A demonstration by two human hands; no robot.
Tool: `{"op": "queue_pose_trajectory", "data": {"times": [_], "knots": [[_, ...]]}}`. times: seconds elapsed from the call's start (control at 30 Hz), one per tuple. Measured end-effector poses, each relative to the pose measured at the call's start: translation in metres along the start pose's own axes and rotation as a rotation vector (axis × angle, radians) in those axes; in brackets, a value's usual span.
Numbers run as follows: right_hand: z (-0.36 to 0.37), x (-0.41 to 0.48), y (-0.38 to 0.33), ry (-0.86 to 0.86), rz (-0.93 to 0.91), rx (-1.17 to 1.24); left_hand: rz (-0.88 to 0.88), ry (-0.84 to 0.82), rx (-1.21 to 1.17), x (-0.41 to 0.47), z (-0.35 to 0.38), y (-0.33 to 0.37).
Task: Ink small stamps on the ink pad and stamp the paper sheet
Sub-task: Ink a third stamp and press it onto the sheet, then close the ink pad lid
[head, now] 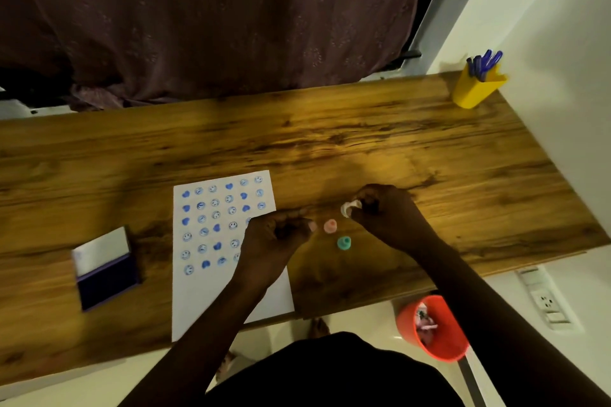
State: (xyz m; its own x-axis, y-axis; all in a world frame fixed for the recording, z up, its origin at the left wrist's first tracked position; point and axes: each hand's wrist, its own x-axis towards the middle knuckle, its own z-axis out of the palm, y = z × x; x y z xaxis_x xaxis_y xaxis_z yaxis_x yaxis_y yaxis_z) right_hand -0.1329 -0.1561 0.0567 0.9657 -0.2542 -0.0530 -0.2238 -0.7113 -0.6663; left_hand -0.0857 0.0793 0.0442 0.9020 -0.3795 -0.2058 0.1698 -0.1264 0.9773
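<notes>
A white paper sheet [211, 284] lies on the wooden desk [330, 142], its upper half covered with rows of blue smiley and heart prints. An open blue ink pad [105, 269] sits to the left of the sheet. Right of the sheet stand a pink stamp [330, 226] and a teal stamp [344, 243]. My left hand [277, 235] rests curled over the sheet's right edge, next to the pink stamp; whether it holds anything is hidden. My right hand [383, 208] pinches a small white stamp [348, 207] just above the desk.
A yellow cup [476, 89] of blue pens stands at the desk's far right corner, by the white wall. An orange bin [436, 327] sits on the floor below the desk's near edge. A dark curtain [211, 16] hangs behind the desk.
</notes>
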Motion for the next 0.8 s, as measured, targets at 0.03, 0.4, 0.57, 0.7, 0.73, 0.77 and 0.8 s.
{"op": "queue_pose_trajectory", "data": {"times": [0.03, 0.4, 0.57, 0.7, 0.73, 0.77, 0.8], "knots": [[0.001, 0.002, 0.005, -0.009, -0.026, -0.076, -0.007, 0.006, 0.013, 0.001, 0.0, -0.002], [0.026, 0.008, 0.038, -0.206, -0.031, -0.465, -0.076, 0.059, 0.096, 0.003, -0.007, -0.019], [0.026, 0.006, 0.039, -0.199, -0.028, -0.4, -0.08, 0.053, 0.089, 0.004, -0.008, -0.019], [0.021, 0.007, 0.036, -0.197, -0.033, -0.403, -0.09, 0.055, 0.077, 0.004, -0.013, -0.019], [0.018, 0.007, 0.033, -0.183, -0.034, -0.413, -0.088, 0.059, 0.077, 0.004, -0.015, -0.018], [0.015, 0.008, 0.029, -0.155, -0.036, -0.425, -0.082, 0.065, 0.079, 0.004, -0.018, -0.017], [0.012, 0.009, 0.023, -0.114, -0.042, -0.424, -0.074, 0.072, 0.084, 0.004, -0.022, -0.016]]}}
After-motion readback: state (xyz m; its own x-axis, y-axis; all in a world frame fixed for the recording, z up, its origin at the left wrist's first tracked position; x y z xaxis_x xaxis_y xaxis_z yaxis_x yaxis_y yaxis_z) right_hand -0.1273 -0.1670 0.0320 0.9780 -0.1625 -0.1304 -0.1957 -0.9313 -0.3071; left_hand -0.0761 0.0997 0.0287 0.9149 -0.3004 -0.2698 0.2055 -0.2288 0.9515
